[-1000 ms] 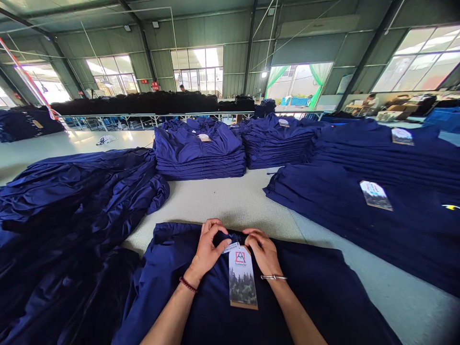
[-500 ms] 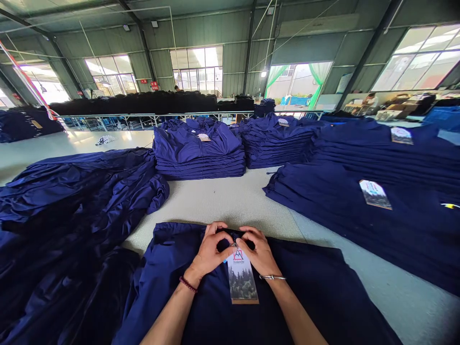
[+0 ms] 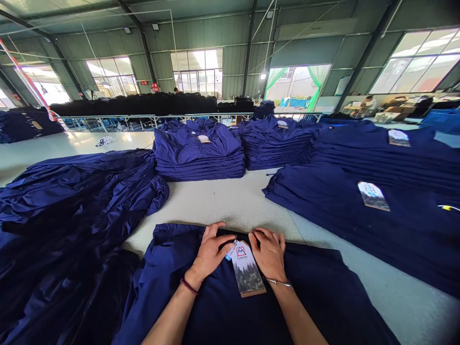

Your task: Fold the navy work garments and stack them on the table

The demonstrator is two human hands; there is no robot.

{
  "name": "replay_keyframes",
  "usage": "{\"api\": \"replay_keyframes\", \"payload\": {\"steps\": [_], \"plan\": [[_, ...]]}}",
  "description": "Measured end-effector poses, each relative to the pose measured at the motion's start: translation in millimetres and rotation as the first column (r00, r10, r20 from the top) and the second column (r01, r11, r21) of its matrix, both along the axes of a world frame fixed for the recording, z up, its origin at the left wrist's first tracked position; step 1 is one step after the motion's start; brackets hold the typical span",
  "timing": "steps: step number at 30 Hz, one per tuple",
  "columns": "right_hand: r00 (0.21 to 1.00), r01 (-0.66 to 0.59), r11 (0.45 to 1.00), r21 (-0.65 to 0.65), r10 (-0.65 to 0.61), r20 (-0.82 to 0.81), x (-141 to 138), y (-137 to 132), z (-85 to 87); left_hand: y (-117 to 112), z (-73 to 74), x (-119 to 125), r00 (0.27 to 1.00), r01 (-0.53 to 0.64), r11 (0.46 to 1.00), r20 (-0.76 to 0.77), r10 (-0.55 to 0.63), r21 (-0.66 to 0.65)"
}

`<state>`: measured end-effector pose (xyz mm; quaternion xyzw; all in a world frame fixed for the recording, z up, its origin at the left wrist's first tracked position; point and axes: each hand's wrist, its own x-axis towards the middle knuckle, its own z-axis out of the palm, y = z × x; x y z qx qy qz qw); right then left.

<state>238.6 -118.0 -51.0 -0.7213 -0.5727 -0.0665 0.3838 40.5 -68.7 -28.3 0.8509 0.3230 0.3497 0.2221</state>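
A navy blue garment [image 3: 316,292] lies flat on the table right before me. Near its top edge rests a paper hang tag [image 3: 247,269] with a red logo and a forest picture. My left hand [image 3: 209,250] lies on the cloth to the left of the tag, fingers curled, thumb and forefinger at the tag's top left corner. My right hand [image 3: 269,251] lies flat on the cloth to the right of the tag, fingers stretched out and touching its upper edge.
A rumpled heap of navy garments [image 3: 72,201] fills the left. Folded tagged stacks sit at the back [image 3: 199,153], back right [image 3: 276,141] and right [image 3: 395,211]. The pale tabletop [image 3: 223,199] shows between them. A railing and dark piles run along the far wall.
Both hands pinched at the garment's top edge around the tag's string before. Now they have spread apart, the right hand has flattened, and the tag lies tilted to the right.
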Motion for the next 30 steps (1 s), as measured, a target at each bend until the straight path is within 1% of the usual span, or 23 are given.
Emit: {"api": "replay_keyframes", "payload": {"steps": [2,5,7,9,10,12,14,16,19,21,24,26,28,30], "plan": [[0.997,0.049,0.998,0.025,-0.050,0.057,2.5,-1.1,1.8,-0.4,2.5,-1.0,0.997,-0.068,0.995,0.042,0.065,0.068],[0.990,0.084,0.994,0.065,-0.091,0.108,3.5,-2.9,10.1,-4.7,7.9,-1.6,0.979,-0.196,0.970,0.078,0.186,0.147],[0.984,0.094,0.993,0.068,-0.103,0.145,3.2,-4.2,15.4,-9.3,9.6,-0.4,0.977,-0.212,0.961,0.010,0.214,0.176],[0.977,0.091,0.995,0.045,-0.098,0.187,2.4,-5.0,17.0,-12.6,8.9,1.7,0.966,-0.194,0.964,-0.134,0.219,0.181],[0.973,0.094,0.995,0.029,-0.098,0.208,1.7,-5.0,16.2,-13.2,8.0,2.8,0.949,-0.200,0.964,-0.212,0.235,0.174],[0.963,0.125,0.992,-0.002,-0.121,0.240,-0.1,-3.9,12.7,-11.9,6.1,4.6,0.898,-0.260,0.954,-0.326,0.296,0.150],[0.957,0.160,0.986,-0.041,-0.145,0.250,-1.6,-1.8,9.6,-9.2,4.4,6.4,0.861,-0.327,0.935,-0.366,0.354,0.136],[0.961,0.178,0.978,-0.112,-0.148,0.231,-2.1,0.2,10.0,-8.5,3.4,8.3,0.845,-0.356,0.925,-0.376,0.380,0.135],[0.975,0.164,0.953,-0.256,-0.117,0.190,-1.8,0.3,19.7,-15.8,2.8,10.4,0.825,-0.352,0.922,-0.412,0.387,0.162],[0.981,0.137,0.941,-0.309,-0.086,0.174,-1.9,-3.8,30.7,-25.9,3.5,8.8,0.805,-0.337,0.923,-0.452,0.385,0.188],[0.984,0.074,0.951,-0.301,-0.021,0.175,-2.7,-21.0,47.9,-44.9,7.4,-3.2,0.769,-0.340,0.912,-0.491,0.410,0.228],[0.975,0.052,0.960,-0.275,0.010,0.220,-2.8,-38.9,55.4,-56.0,12.4,-19.4,0.739,-0.370,0.893,-0.501,0.451,0.257],[0.961,0.075,0.957,-0.279,0.005,0.278,-0.9,-57.6,57.1,-62.5,18.4,-41.0,0.708,-0.383,0.885,-0.530,0.466,0.266],[0.953,0.132,0.929,-0.345,-0.023,0.302,4.4,-72.5,53.1,-63.7,23.5,-65.0,0.688,-0.379,0.885,-0.558,0.464,0.269]]}}
